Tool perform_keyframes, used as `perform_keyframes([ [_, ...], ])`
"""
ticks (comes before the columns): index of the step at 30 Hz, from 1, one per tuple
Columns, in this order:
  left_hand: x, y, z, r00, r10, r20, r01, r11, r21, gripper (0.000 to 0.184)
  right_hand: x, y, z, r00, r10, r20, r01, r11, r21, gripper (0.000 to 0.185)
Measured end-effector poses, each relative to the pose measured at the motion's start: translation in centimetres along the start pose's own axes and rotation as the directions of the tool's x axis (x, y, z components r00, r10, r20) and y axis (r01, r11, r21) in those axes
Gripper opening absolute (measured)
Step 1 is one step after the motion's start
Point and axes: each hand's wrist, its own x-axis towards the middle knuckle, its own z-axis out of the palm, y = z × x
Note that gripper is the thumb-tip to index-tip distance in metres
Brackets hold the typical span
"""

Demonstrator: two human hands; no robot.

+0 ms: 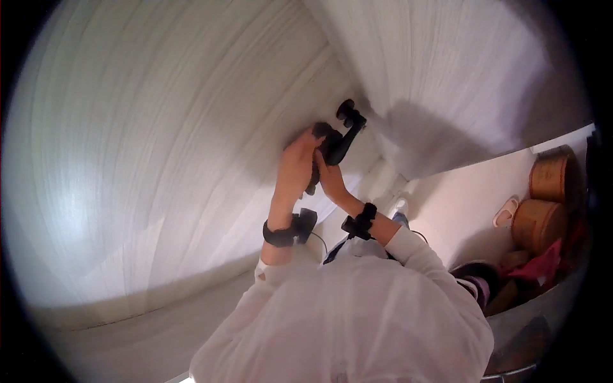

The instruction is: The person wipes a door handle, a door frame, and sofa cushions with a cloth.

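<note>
While handheld, bracket (345,147) (diagonal) upward, rightward.

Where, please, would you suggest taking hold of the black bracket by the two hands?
Probably mid-length on the black bracket, coming from the right: it looks slim and fairly straight there, uncovered between its round end and the left hand and right hand.

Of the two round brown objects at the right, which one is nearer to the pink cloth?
The lower round object, just above the pink cloth in the picture. The upper round object is farther from it.
</note>
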Motion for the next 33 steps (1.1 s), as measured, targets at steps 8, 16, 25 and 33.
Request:
perform_keyframes([
  [8,1.9,-1.5,2.0,0.987,-0.073,0.146,0.109,0.962,-0.251,0.044,2.0,3.5,-1.3,0.987,-0.160,-0.006,0.159,0.975,0.155,0.038],
  [16,5.8,-5.4,3.2,0.883,-0.201,0.424,0.425,0.725,-0.541,0.060,3.9,6.5,-3.4,0.916,-0.382,0.117,0.399,0.898,-0.186,0.029],
  [25,3.2,-7.7,5.3,0.978,-0.084,0.188,0.187,0.751,-0.633,0.045,3.8,12.1,-3.6,0.976,-0.210,-0.063,0.201,0.971,-0.128,0.032],
  [33,-1.3,-1.1,2.4,1.000,-0.028,0.013,0.031,0.815,-0.578,0.057,1.6,0.4,-1.6,0.972,-0.172,-0.157,0.197,0.967,0.159,0.024],
])
